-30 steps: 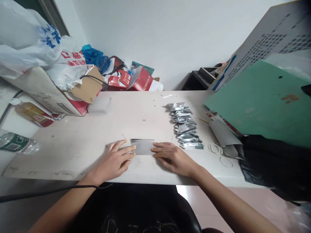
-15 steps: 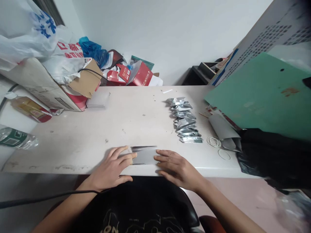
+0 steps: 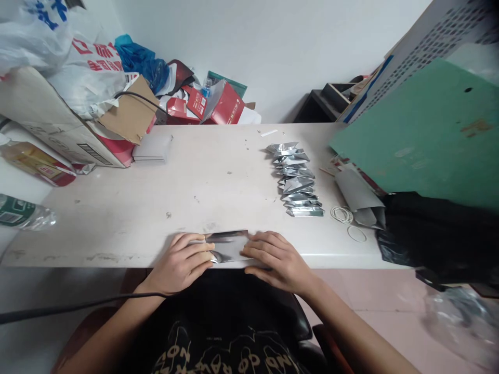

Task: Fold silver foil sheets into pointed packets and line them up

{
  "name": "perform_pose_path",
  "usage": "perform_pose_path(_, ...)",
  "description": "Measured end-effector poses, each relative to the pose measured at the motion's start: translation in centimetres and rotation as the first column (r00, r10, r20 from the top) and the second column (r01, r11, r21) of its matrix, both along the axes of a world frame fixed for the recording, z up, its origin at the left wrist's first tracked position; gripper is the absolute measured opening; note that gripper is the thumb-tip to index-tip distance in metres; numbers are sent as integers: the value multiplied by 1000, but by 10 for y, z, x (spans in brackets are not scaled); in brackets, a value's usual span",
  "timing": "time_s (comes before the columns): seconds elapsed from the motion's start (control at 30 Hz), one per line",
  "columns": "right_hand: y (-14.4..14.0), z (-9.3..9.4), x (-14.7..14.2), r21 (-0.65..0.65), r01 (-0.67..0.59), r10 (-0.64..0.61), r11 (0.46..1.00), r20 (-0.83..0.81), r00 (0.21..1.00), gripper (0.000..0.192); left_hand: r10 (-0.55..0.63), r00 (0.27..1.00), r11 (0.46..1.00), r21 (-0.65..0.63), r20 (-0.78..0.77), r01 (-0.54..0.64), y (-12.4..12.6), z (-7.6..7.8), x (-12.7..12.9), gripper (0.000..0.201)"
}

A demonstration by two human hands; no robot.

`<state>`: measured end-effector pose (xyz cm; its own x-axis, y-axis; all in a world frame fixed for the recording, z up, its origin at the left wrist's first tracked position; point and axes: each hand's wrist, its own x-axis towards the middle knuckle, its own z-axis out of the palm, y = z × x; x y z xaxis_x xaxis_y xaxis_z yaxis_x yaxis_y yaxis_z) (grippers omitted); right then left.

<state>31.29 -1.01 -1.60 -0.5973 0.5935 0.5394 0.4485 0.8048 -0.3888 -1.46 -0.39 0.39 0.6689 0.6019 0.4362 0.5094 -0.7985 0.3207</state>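
A small sheet of silver foil paper (image 3: pixel 230 248) lies at the table's front edge, between my two hands. Its far and near edges look shiny and curled up, while the middle appears pale grey. My left hand (image 3: pixel 181 262) holds the sheet's left end, fingertips on it and thumb by the near corner. On the right end, my right hand (image 3: pixel 278 259) keeps its fingers over the foil, with the thumb lower, at the table edge. To the right and farther back, several folded silver foil pieces (image 3: pixel 296 182) lie overlapping in a column.
White rubber bands (image 3: pixel 342 214) and a rolled grey sheet (image 3: pixel 360 197) lie right of the foil pieces. A black bag (image 3: pixel 429 228) and a green board (image 3: pixel 421 130) border the right side. Boxes (image 3: pixel 74 124), plastic bags and bottles (image 3: pixel 23 213) crowd the left. A dark cable (image 3: pixel 97 298) reaches my left forearm.
My left thumb has come up to the sheet's near corner, and the near left edge of the foil now curls up. The camera view has shifted slightly.
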Motion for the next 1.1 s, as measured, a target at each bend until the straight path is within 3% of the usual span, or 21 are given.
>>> perform_pose_path(0.2,-6,0,-15,-23,-9,7,1000,-93,996,32,30,995,997,-73,92,-23,1,2,0,16)
perform_pose_path(0.47,-10,-2,-24,-10,21,-22,1000,-146,989,28,-5,1000,999,-40,21,5,-1,2,1,15)
perform_pose_path(0.57,-10,0,-25,-68,41,-52,997,-165,985,31,50,995,997,-56,88,-45,-1,1,6,14)
perform_pose_path(0.7,-9,-1,-31,-124,162,-184,979,-197,963,47,167,976,971,-192,137,-139,-2,2,15,15)
perform_pose_path(0.8,-7,-4,-39,-19,260,-259,965,-173,950,63,287,951,929,-274,118,-247,2,5,24,14)
perform_pose_path(0.9,-6,-5,-47,123,293,-279,948,-117,953,68,349,935,887,-346,64,-307,7,7,32,15)
perform_pose_path(1.1,-9,2,-58,96,355,-363,930,71,929,63,311,949,885,-380,51,-269,18,9,31,18)
